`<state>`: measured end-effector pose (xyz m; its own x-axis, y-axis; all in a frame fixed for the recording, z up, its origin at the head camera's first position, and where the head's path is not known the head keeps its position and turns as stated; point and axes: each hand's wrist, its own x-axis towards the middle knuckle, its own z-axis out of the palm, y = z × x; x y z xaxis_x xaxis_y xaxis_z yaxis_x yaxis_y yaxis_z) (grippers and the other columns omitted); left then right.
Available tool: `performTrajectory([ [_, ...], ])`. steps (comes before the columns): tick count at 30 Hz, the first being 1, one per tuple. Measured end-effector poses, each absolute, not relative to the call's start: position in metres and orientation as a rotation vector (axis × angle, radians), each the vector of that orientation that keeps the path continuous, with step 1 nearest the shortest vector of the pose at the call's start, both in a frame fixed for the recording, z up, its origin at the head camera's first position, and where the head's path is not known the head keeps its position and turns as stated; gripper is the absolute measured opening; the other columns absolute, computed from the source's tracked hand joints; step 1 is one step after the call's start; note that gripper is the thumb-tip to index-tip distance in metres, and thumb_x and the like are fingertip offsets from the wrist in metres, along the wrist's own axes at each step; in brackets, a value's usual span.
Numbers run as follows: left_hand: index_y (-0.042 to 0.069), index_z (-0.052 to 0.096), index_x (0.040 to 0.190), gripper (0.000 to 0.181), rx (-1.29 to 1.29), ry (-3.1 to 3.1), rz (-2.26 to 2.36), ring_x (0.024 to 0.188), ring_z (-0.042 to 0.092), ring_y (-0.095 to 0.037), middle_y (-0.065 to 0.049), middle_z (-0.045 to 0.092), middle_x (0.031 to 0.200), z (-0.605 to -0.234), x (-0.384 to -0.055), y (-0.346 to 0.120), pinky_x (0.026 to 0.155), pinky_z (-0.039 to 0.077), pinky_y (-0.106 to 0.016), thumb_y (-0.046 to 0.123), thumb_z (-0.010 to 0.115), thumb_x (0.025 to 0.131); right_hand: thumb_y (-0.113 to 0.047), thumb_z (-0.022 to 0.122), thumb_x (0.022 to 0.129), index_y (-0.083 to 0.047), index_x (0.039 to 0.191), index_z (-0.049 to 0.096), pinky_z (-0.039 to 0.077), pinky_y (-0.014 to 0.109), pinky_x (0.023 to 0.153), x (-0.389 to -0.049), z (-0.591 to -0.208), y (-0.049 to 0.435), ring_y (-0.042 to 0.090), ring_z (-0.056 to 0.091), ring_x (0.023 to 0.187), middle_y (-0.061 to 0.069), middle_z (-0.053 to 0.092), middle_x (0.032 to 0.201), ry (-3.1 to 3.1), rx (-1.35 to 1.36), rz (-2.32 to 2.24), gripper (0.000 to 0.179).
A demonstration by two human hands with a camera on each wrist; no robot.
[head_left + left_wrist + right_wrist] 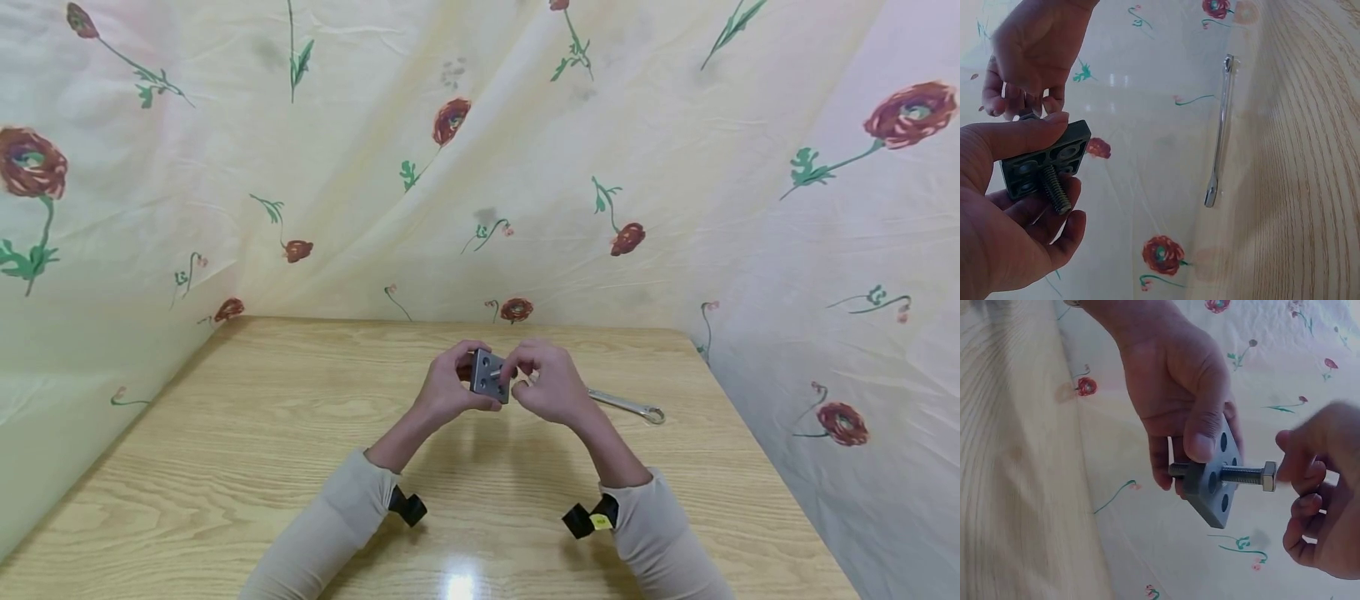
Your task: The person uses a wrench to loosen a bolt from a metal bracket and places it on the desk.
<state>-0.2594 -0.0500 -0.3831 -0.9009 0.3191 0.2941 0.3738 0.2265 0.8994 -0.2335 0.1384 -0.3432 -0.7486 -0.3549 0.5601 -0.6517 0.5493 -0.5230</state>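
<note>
My left hand (448, 387) grips a small grey square plate (1209, 505) by its edges, thumb on one side and fingers on the other. The plate has several holes, and a hex bolt (1244, 475) runs through its middle. On the plate's ribbed underside the threaded end sticks out, as the left wrist view shows. My right hand (552, 385) is at the bolt's head, its fingers loosely bent and a fingertip right beside the hex head. In the right wrist view that head is uncovered, with no fingers wrapped round it.
A silver combination wrench (630, 407) lies on the wooden table (262, 433), to the right of and beyond my right hand. Flower-patterned cloth (360, 167) hangs behind the table and along both sides.
</note>
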Motion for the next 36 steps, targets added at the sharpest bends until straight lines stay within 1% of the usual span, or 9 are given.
performTrajectory([
  [3, 0.007, 0.059, 0.128, 0.071, -0.687, -2.429, -1.785, 0.093, 0.065, -0.021, -0.018, 0.072, 0.115, -0.383, -0.259, -0.050, 0.086, 0.054, -0.035, 0.002, 0.091, 0.065, -0.006, 0.070, 0.082, -0.008, 0.079, 0.068, 0.032, 0.025, 0.062, -0.232, -0.340, 0.139, 0.013, 0.040, 0.065, 0.001, 0.048, 0.068, -2.435, 0.662, 1.098, 0.004],
  [5, 0.008, 0.059, 0.128, 0.071, -0.682, -2.437, -1.776, 0.093, 0.065, -0.021, -0.017, 0.073, 0.114, -0.383, -0.259, -0.050, 0.085, 0.053, -0.032, 0.002, 0.091, 0.065, -0.025, 0.070, 0.090, -0.009, 0.077, 0.066, 0.030, 0.025, 0.056, -0.232, -0.339, 0.138, 0.014, 0.040, 0.061, -0.001, 0.047, 0.066, -2.496, 0.509, 1.065, 0.021],
  [8, 0.008, 0.059, 0.127, 0.070, -0.673, -2.444, -1.773, 0.093, 0.065, -0.021, -0.017, 0.073, 0.113, -0.384, -0.259, -0.049, 0.084, 0.052, -0.030, 0.002, 0.091, 0.065, -0.051, 0.056, 0.098, -0.011, 0.072, 0.068, 0.028, 0.026, 0.049, -0.234, -0.341, 0.137, 0.015, 0.039, 0.053, -0.002, 0.045, 0.059, -2.646, 0.303, 0.949, 0.049],
  [12, 0.008, 0.059, 0.127, 0.070, -0.675, -2.443, -1.772, 0.093, 0.065, -0.021, -0.017, 0.073, 0.113, -0.385, -0.258, -0.049, 0.085, 0.053, -0.033, 0.003, 0.091, 0.065, -0.067, 0.039, 0.099, -0.013, 0.062, 0.064, 0.026, 0.026, 0.045, -0.235, -0.346, 0.133, 0.013, 0.037, 0.047, -0.005, 0.040, 0.052, -2.805, 0.211, 0.925, 0.070],
  [17, 0.009, 0.059, 0.127, 0.069, -0.692, -2.436, -1.764, 0.093, 0.064, -0.020, -0.017, 0.073, 0.112, -0.386, -0.259, -0.049, 0.086, 0.054, -0.036, 0.003, 0.091, 0.065, -0.061, 0.040, 0.101, -0.017, 0.055, 0.047, 0.025, 0.025, 0.044, -0.236, -0.350, 0.128, 0.012, 0.033, 0.045, -0.006, 0.035, 0.050, -2.836, 0.255, 0.952, 0.064],
  [21, 0.009, 0.059, 0.127, 0.069, -0.701, -2.436, -1.767, 0.093, 0.065, -0.020, -0.017, 0.073, 0.113, -0.386, -0.260, -0.049, 0.087, 0.054, -0.038, 0.004, 0.091, 0.066, -0.053, 0.044, 0.103, -0.016, 0.057, 0.050, 0.024, 0.025, 0.045, -0.235, -0.349, 0.128, 0.012, 0.032, 0.046, -0.005, 0.035, 0.051, -2.814, 0.295, 0.951, 0.059],
  [25, 0.008, 0.059, 0.128, 0.070, -0.706, -2.433, -1.773, 0.093, 0.066, -0.020, -0.017, 0.073, 0.114, -0.386, -0.261, -0.049, 0.086, 0.054, -0.035, 0.004, 0.091, 0.066, -0.046, 0.052, 0.102, -0.014, 0.061, 0.053, 0.025, 0.026, 0.047, -0.233, -0.345, 0.130, 0.013, 0.034, 0.047, -0.005, 0.037, 0.053, -2.792, 0.328, 0.959, 0.052],
  [32, 0.009, 0.060, 0.128, 0.069, -0.705, -2.429, -1.771, 0.094, 0.067, -0.021, -0.017, 0.073, 0.115, -0.386, -0.260, -0.049, 0.084, 0.054, -0.030, 0.004, 0.091, 0.066, -0.040, 0.062, 0.097, -0.010, 0.080, 0.065, 0.030, 0.027, 0.050, -0.231, -0.341, 0.132, 0.015, 0.041, 0.054, 0.000, 0.051, 0.064, -2.775, 0.373, 0.941, 0.034],
  [36, 0.009, 0.060, 0.128, 0.069, -0.702, -2.429, -1.771, 0.093, 0.067, -0.021, -0.018, 0.073, 0.116, -0.385, -0.260, -0.049, 0.084, 0.054, -0.031, 0.004, 0.091, 0.066, -0.034, 0.067, 0.094, -0.008, 0.088, 0.070, 0.030, 0.027, 0.051, -0.230, -0.339, 0.134, 0.015, 0.040, 0.056, 0.001, 0.052, 0.068, -2.762, 0.403, 0.927, 0.027],
])
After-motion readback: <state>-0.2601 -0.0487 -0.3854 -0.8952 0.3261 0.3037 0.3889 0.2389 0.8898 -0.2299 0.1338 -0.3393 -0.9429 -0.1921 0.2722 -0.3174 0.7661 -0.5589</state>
